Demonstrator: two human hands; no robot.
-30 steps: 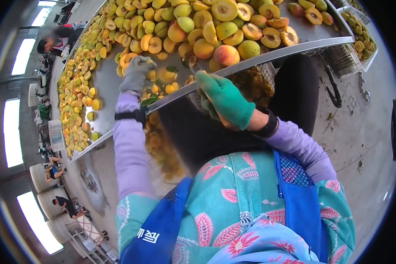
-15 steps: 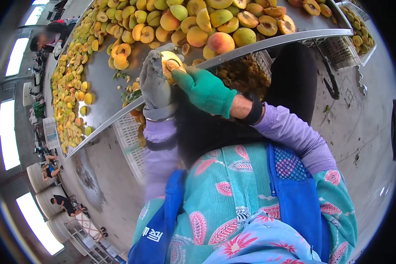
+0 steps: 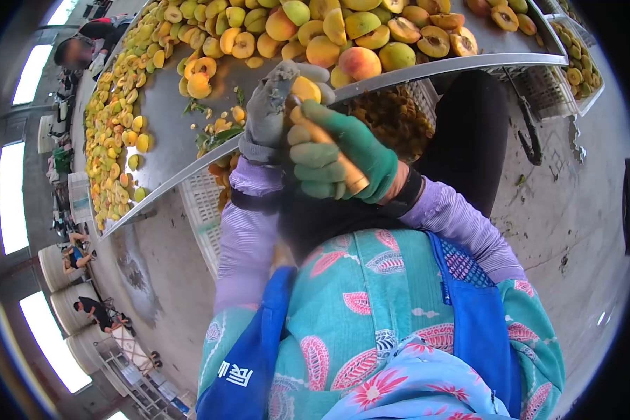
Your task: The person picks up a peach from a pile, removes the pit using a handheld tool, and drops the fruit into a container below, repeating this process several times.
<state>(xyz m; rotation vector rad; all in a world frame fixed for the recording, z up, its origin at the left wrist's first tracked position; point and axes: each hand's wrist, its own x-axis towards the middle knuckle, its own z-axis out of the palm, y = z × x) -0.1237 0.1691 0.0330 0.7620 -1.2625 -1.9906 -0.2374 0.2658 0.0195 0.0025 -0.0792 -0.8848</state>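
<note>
My left hand [image 3: 266, 112], in a grey, stained glove, is closed around a yellow peach piece [image 3: 305, 89] above the near rim of the metal table. My right hand [image 3: 357, 150], in a green glove, grips a hand tool with a wooden handle [image 3: 355, 180]. Its far end is at the peach, against my left hand, and the tip is mostly hidden by the fingers. Just beyond both hands, halved and whole peaches [image 3: 360, 63] lie heaped on the table.
The metal table [image 3: 164, 157] has a raised rim [image 3: 455, 64]. Below it stand a crate of dark peach scraps [image 3: 392, 115] and a white crate [image 3: 201, 217]. Another crate of peaches [image 3: 577, 66] is at the right. Other people [image 3: 94, 311] sit far left.
My right hand has turned, so the wooden handle now shows. The curved metal end seen around the peach's pit before is now hidden. Both hands have shifted slightly right.
</note>
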